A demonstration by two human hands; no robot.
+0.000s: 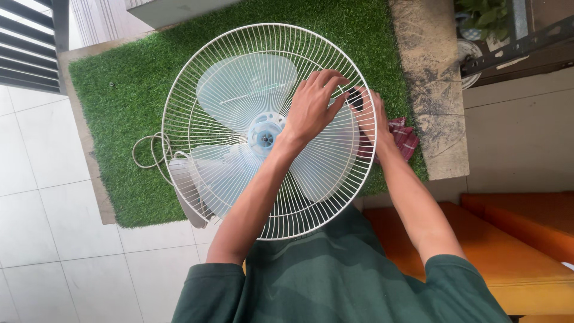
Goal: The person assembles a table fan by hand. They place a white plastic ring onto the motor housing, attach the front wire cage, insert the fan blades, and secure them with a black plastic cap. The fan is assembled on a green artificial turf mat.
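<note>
- Fan (263,134) lies face up on a patch of artificial grass (113,101), its white wire guard (197,90) facing the camera and pale translucent blades (245,81) visible beneath the wires.
- Left hand (314,104) rests flat on the guard's right half, fingers spread and bent onto the wires, gripping nothing.
- Right hand (373,122) is at the guard's right rim, fingers curled around a small dark object (356,98) at the edge; what that object is cannot be told.
- Red checked cloth (403,137) lies just beside the right hand on the grass.
- White power cord (146,152) loops out at the fan's left side.
- Orange bench (526,251) sits at the lower right.
</note>
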